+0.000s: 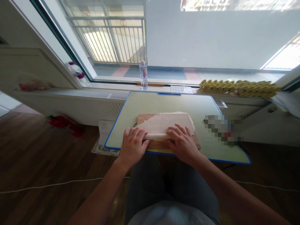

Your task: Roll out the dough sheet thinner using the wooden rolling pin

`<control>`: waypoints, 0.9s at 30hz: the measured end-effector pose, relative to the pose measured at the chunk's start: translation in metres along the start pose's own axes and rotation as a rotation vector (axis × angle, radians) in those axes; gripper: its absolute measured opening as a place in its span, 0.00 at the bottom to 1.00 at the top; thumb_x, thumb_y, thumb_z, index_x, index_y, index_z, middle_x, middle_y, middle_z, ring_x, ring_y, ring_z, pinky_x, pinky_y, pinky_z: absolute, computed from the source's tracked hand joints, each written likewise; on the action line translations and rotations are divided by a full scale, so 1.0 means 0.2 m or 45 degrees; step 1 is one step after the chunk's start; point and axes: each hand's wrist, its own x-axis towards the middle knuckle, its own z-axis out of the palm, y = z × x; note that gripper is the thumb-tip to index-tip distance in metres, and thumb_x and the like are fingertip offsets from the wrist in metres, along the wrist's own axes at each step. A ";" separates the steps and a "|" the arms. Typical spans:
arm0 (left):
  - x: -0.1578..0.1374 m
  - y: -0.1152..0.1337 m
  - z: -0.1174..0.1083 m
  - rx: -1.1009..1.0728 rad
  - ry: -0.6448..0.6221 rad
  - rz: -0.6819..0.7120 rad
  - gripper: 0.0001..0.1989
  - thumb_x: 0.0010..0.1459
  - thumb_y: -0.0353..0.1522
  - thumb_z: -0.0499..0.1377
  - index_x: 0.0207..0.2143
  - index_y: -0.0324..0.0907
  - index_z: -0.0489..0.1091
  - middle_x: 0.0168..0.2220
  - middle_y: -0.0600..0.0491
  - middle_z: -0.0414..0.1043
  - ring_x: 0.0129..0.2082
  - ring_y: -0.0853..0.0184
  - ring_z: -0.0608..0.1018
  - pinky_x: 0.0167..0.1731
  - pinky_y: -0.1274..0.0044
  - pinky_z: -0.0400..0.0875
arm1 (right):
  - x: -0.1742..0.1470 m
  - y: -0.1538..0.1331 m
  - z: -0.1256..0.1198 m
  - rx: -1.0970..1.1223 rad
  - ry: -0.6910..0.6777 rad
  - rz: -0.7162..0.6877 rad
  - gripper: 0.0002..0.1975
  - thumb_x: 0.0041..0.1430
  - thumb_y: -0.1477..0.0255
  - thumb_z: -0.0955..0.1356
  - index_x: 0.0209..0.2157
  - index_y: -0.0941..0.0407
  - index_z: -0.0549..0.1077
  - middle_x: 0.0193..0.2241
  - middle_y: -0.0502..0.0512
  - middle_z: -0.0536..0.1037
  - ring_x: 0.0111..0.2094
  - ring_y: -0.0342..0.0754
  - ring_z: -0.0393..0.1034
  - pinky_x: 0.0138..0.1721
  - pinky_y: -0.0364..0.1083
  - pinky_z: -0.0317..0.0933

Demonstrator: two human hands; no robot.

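A thin, pale sheet of dough (174, 120) is spread over a wooden board (159, 144). Its near edge forms a long roll (157, 136); whether a pin lies inside is hidden. My left hand (134, 140) grips the roll's left end, fingers over the top and thumb on the near side. At the right part of the roll, my right hand (184, 140) has its fingers bent over it, thumb on the near side. Both hands touch the dough low over the board.
The board rests on a small folding table (147, 101) with a blue rim. A blurred-out item (221, 129) lies at its right. Along the windowsill are a water bottle (143, 75) and yellow egg-carton-like trays (236, 87). A red fire extinguisher (67, 125) is on the floor at left.
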 end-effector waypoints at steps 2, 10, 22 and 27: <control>-0.02 -0.05 -0.02 0.018 0.010 -0.027 0.10 0.66 0.35 0.62 0.49 0.47 0.73 0.51 0.48 0.79 0.55 0.54 0.75 0.65 0.57 0.60 | 0.08 -0.04 -0.01 0.069 -0.076 -0.047 0.15 0.73 0.58 0.65 0.50 0.50 0.77 0.62 0.58 0.76 0.71 0.62 0.57 0.70 0.70 0.46; -0.10 -0.14 -0.05 0.101 -0.045 -0.242 0.12 0.68 0.40 0.60 0.49 0.46 0.74 0.49 0.47 0.79 0.51 0.52 0.77 0.50 0.62 0.69 | 0.44 -0.21 0.09 -0.055 -0.056 0.087 0.28 0.78 0.59 0.53 0.69 0.54 0.66 0.71 0.59 0.66 0.73 0.62 0.52 0.71 0.69 0.46; 0.08 -0.17 0.01 0.188 0.083 -0.337 0.22 0.75 0.43 0.47 0.57 0.47 0.74 0.59 0.43 0.76 0.60 0.48 0.72 0.63 0.51 0.56 | 0.87 -0.27 0.25 -0.191 -0.167 0.046 0.32 0.77 0.55 0.52 0.72 0.53 0.63 0.71 0.61 0.65 0.70 0.65 0.56 0.68 0.72 0.50; 0.08 -0.20 -0.01 0.191 0.034 -0.309 0.21 0.70 0.49 0.55 0.55 0.46 0.75 0.54 0.43 0.78 0.56 0.48 0.74 0.58 0.55 0.61 | 0.82 -0.28 0.24 -0.176 -0.119 0.011 0.30 0.77 0.55 0.54 0.70 0.52 0.66 0.69 0.60 0.69 0.69 0.64 0.58 0.67 0.69 0.51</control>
